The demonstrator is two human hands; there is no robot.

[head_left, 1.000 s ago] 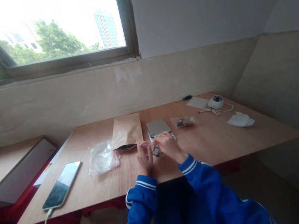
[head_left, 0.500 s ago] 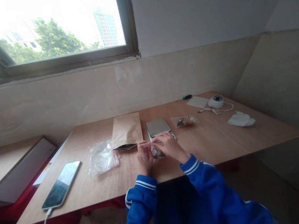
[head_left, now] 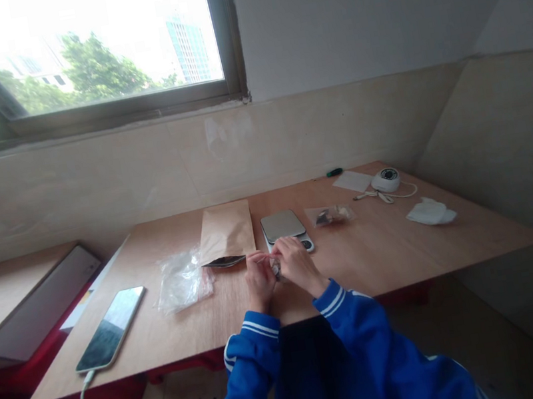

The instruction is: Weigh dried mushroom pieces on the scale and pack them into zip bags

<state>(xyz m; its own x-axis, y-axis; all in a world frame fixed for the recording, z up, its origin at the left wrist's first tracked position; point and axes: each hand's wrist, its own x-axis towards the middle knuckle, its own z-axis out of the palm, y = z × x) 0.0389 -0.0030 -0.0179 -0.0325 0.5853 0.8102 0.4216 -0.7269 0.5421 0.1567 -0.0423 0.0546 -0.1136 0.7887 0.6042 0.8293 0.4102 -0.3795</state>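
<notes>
My left hand [head_left: 259, 279] and my right hand [head_left: 295, 261] meet at the front middle of the wooden table [head_left: 406, 251], fingers pinched together on a small clear bag [head_left: 275, 267] with dark pieces inside. Most of the bag is hidden between my fingers. Just behind my hands lie a small silver kitchen scale [head_left: 281, 225] and a brown paper pouch [head_left: 226, 233] with its open mouth toward me. Both my sleeves are blue with white stripes at the cuffs.
A heap of clear plastic bags [head_left: 181, 282] lies left of my hands, and a phone [head_left: 109, 328] on a white cable further left. Behind the scale sits another small filled bag [head_left: 330, 215]. At the far right are a white round device [head_left: 385, 180], paper [head_left: 353, 181] and a crumpled tissue [head_left: 430, 212].
My right hand has moved a little left, closer to my left hand, and the small bag is more covered by my fingers. Everything else on the table is where it was.
</notes>
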